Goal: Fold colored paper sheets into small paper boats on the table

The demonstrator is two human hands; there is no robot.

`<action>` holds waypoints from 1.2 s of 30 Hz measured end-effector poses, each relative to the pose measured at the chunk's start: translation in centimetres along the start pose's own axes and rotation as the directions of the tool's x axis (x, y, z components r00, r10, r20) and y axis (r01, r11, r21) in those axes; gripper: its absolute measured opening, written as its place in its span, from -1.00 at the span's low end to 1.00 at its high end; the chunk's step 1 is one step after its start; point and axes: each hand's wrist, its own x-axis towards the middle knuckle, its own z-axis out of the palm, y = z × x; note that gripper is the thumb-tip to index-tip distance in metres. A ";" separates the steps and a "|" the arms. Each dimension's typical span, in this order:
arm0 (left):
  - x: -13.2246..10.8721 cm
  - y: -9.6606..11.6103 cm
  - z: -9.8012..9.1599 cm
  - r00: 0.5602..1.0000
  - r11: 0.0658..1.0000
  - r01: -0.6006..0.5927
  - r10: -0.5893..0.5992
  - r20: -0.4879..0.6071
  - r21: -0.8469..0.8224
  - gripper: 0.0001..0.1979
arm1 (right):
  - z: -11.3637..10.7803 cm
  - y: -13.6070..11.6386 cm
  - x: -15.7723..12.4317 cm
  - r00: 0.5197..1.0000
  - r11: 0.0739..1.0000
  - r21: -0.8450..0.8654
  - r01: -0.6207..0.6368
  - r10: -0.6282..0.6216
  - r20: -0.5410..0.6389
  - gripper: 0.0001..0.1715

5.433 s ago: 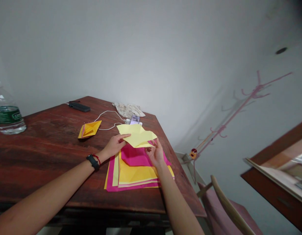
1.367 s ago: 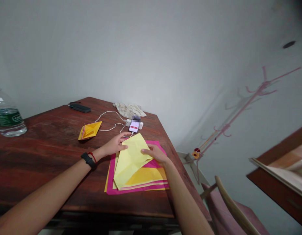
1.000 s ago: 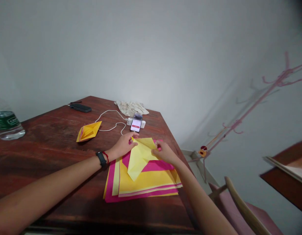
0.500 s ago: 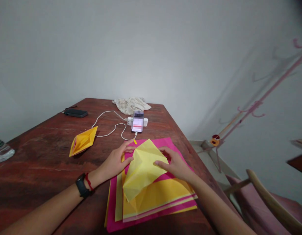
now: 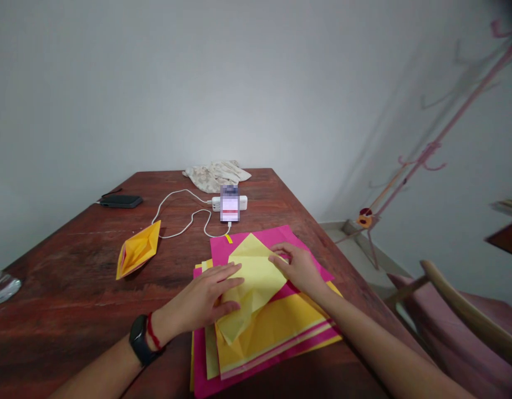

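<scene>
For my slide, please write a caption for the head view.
Left hand and right hand touch a creased pale-yellow sheet atop colored papers.

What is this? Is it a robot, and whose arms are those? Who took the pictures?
There's no robot here! These are a person's own two arms. One camera, worn on their head, took every picture, so you look forward and down much as they do.

The left hand lies on a creased, pale yellow paper. The right hand touches that paper's right side; I can't tell how tightly it grips. Underneath is a stack of pink and yellow sheets.

They're on a dark reddish wooden table. To the left is a folded yellow paper shape. Farther back are a phone, a dark device and a pale cloth.
</scene>
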 end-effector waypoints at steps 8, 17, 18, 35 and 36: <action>0.1 -0.4 -0.3 0.997 1.000 0.008 -0.010 0.072 0.023 -0.58 | -0.2 -0.6 -0.6 0.934 0.936 -0.138 0.323 -0.291 0.209 -0.53; 0.0 -1.0 -0.4 1.000 1.000 -0.027 0.027 0.007 0.009 -0.66 | 0.2 -0.7 -1.8 0.798 0.883 -0.048 0.466 -0.397 0.454 -0.59; 0.0 -1.1 -0.3 1.000 1.000 -0.029 0.029 0.012 0.008 -0.66 | 0.2 -0.9 -2.0 0.796 0.891 -0.052 0.451 -0.376 0.474 -0.59; -0.4 1.3 -1.7 0.998 0.999 0.031 -0.032 0.055 0.013 -0.64 | -0.1 -1.4 -2.3 0.767 0.900 -0.043 0.433 -0.343 0.542 -0.35; -0.4 1.3 -1.7 0.998 0.999 0.031 -0.031 0.055 -0.005 -0.69 | -0.3 -1.7 -2.3 0.765 0.900 -0.030 0.434 -0.351 0.539 -0.43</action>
